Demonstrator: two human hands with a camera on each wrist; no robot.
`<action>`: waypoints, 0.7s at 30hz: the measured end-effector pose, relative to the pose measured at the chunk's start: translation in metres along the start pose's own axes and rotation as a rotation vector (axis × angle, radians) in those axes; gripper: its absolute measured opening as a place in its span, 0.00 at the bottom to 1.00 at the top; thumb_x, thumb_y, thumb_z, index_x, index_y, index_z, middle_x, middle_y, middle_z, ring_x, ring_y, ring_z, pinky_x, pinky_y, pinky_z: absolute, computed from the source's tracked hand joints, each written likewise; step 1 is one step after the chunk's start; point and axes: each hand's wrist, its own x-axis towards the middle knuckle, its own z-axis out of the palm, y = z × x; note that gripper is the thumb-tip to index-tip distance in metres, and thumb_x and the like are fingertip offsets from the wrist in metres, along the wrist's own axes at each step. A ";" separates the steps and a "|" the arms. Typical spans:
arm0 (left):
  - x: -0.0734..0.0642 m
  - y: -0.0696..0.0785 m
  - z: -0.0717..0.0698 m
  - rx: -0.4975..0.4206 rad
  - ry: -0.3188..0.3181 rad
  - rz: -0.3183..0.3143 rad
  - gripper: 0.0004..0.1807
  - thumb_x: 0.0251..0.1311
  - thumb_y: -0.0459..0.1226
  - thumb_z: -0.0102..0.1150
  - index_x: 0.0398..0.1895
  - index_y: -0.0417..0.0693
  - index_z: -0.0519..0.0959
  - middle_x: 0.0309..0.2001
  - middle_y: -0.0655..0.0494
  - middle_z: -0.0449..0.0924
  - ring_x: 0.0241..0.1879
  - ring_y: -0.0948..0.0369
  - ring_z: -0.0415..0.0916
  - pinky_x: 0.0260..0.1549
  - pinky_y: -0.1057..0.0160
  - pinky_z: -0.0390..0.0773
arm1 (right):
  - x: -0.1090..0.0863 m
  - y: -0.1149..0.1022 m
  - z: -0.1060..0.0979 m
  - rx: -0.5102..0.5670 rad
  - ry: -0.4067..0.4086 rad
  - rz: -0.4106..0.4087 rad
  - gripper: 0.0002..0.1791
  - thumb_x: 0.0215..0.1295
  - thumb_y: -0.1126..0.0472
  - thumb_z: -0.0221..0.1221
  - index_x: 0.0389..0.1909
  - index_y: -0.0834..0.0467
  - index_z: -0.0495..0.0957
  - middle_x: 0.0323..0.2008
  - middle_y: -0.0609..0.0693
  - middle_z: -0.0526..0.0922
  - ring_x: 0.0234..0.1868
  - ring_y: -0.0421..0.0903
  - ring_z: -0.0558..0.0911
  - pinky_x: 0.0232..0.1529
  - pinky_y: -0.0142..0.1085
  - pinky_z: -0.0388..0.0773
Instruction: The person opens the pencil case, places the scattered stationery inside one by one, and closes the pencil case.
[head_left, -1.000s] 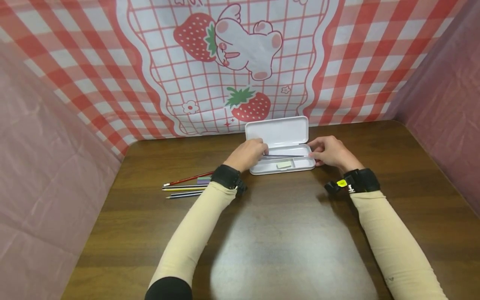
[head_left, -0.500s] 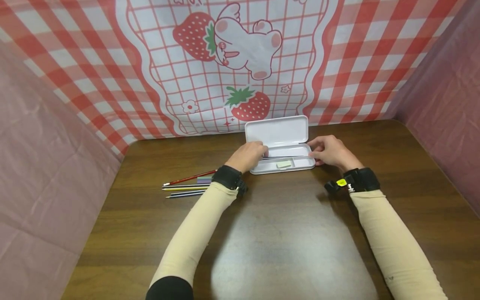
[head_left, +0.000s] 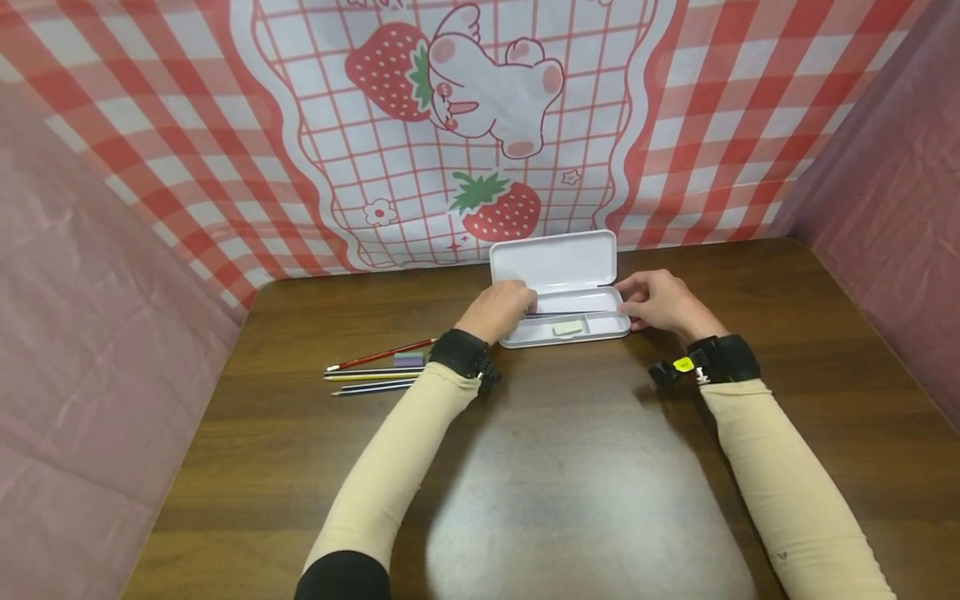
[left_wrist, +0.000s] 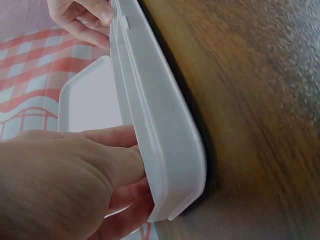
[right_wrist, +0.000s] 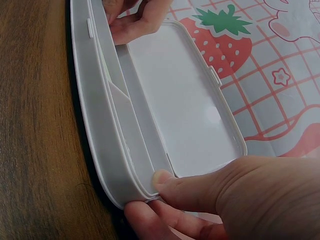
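Note:
A white pencil case [head_left: 553, 260] stands at the back of the table with its lid raised. My left hand [head_left: 495, 310] dips curled fingers into the left end of its rear compartment, by a thin dark pencil [head_left: 557, 314]. The case wall hides those fingertips in the left wrist view, though the pencil's line runs out from them. At the opposite end my right hand [head_left: 660, 302] pinches the case, thumb [right_wrist: 165, 181] on the rim and fingers lower down outside. A pale green eraser [head_left: 567, 328] lies in the front compartment.
Left of the case, partly behind the left wrist, lie a red pencil [head_left: 382, 356], a yellow-and-black pencil [head_left: 367, 377], dark striped pencils [head_left: 371, 387] and a small purple-and-green block [head_left: 408, 360]. A checked strawberry cloth [head_left: 502, 212] hangs directly behind the case.
The dark pencil has sunk lower into the rear compartment, close along the divider. My left hand has shifted only slightly. My right hand keeps its place on the case.

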 end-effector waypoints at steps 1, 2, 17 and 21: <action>0.000 0.001 -0.001 0.003 0.001 -0.001 0.10 0.72 0.29 0.67 0.49 0.48 0.92 0.49 0.51 0.92 0.50 0.54 0.89 0.52 0.49 0.89 | 0.000 0.000 0.000 -0.002 0.000 0.000 0.25 0.79 0.67 0.67 0.72 0.71 0.78 0.47 0.66 0.87 0.34 0.44 0.86 0.35 0.29 0.89; 0.001 0.000 0.000 -0.019 -0.008 -0.003 0.10 0.73 0.28 0.66 0.50 0.47 0.92 0.50 0.50 0.92 0.51 0.53 0.89 0.53 0.48 0.88 | 0.000 0.001 0.000 -0.003 0.000 -0.001 0.25 0.79 0.67 0.67 0.72 0.71 0.78 0.47 0.66 0.87 0.34 0.44 0.86 0.35 0.29 0.89; -0.010 0.014 -0.022 -0.032 -0.051 -0.006 0.11 0.75 0.27 0.63 0.53 0.41 0.91 0.52 0.43 0.92 0.54 0.47 0.89 0.60 0.53 0.88 | 0.001 0.000 0.000 -0.018 0.001 -0.017 0.25 0.78 0.67 0.67 0.71 0.73 0.78 0.44 0.66 0.88 0.32 0.42 0.86 0.33 0.28 0.88; -0.010 0.013 -0.022 -0.036 -0.047 -0.002 0.11 0.75 0.27 0.64 0.52 0.41 0.92 0.52 0.44 0.92 0.54 0.48 0.89 0.59 0.53 0.88 | 0.001 0.000 0.000 -0.021 0.001 -0.014 0.26 0.78 0.66 0.68 0.71 0.72 0.78 0.45 0.67 0.88 0.32 0.42 0.86 0.33 0.28 0.88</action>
